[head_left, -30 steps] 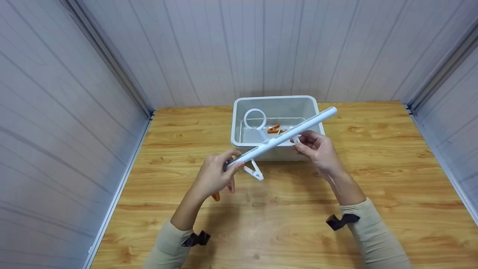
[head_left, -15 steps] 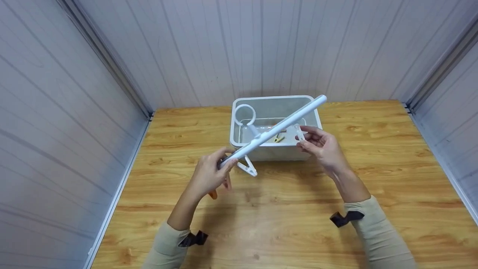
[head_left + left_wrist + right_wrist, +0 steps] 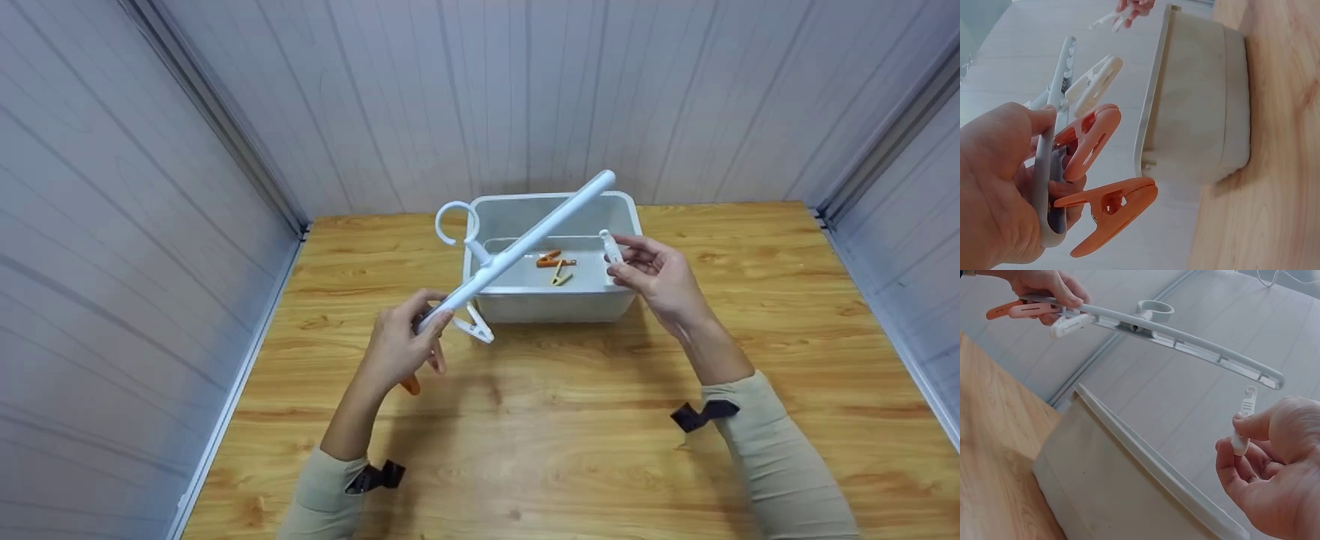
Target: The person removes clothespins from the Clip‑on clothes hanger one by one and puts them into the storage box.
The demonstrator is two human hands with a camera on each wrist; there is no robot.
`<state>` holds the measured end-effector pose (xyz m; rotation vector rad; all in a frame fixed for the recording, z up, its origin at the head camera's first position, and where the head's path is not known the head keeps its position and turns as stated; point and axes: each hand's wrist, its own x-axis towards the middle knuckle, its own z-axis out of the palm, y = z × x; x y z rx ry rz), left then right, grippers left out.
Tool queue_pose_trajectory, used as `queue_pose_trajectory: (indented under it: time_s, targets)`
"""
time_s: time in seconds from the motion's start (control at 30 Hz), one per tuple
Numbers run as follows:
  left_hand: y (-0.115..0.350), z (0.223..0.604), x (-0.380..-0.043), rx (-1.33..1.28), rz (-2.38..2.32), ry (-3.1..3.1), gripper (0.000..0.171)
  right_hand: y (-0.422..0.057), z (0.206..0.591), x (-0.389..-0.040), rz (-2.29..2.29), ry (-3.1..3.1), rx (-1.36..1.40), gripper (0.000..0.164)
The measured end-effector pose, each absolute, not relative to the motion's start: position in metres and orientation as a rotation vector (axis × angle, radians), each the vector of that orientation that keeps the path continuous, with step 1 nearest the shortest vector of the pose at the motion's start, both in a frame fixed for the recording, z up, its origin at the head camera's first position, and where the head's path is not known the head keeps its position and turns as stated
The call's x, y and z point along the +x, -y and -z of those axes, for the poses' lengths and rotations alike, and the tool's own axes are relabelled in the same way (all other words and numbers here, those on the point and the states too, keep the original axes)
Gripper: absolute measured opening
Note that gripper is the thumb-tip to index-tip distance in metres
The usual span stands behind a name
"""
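Observation:
My left hand [image 3: 401, 341] grips one end of a white clip hanger [image 3: 536, 234], a bar with a round hook, tilted up to the right over the bin. From the bar's held end hang an orange clip [image 3: 1120, 216], a pink clip [image 3: 1095, 143] and a white clip [image 3: 1094, 84]. My right hand [image 3: 660, 281] pinches a loose white clothespin [image 3: 1246, 419] between thumb and fingers. In the right wrist view this clothespin stands upright just under the bar's free end. The underside of the bar has a row of slots.
A white plastic bin [image 3: 559, 291] stands on the wooden table [image 3: 525, 435] near the back wall. Inside it lie an orange clothespin [image 3: 551, 261] and a yellow clothespin [image 3: 559, 277]. Panel walls [image 3: 187, 300] rise at the back and sides.
My left hand has moved left with the hanger, whose free end has risen. My right hand has moved slightly right and up, and the white clothespin in it now points more upright.

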<state>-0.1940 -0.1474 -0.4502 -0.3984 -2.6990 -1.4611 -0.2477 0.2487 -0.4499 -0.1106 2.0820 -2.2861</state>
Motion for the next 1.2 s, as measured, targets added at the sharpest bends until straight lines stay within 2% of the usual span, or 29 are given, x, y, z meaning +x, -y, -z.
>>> queue_pose_trajectory:
  time_s: [0.43, 0.77, 0.87, 1.07, 1.2]
  targets:
    - [0.172, 0.452, -0.192, -0.310, 1.525, 2.689, 0.026, -0.252, 0.439, -0.268, 2.221, -2.090, -0.044, 0.056]
    - [0.172, 0.454, -0.190, -0.298, 1.529, 2.658, 0.024, -0.252, 0.437, -0.283, 2.320, -2.026, 0.224, 0.061]
    - [0.172, 0.454, -0.189, -0.304, 1.532, 2.651, 0.025, -0.251, 0.436, -0.284, 2.473, -1.891, 0.177, 0.062]
    - [0.171, 0.454, -0.189, -0.301, 1.546, 2.652, 0.024, -0.251, 0.434, -0.283, 2.596, -1.767, -0.119, 0.062]
    - [0.172, 0.454, -0.189, -0.298, 1.560, 2.659, 0.024, -0.252, 0.435, -0.283, 2.633, -1.752, -0.166, 0.059]
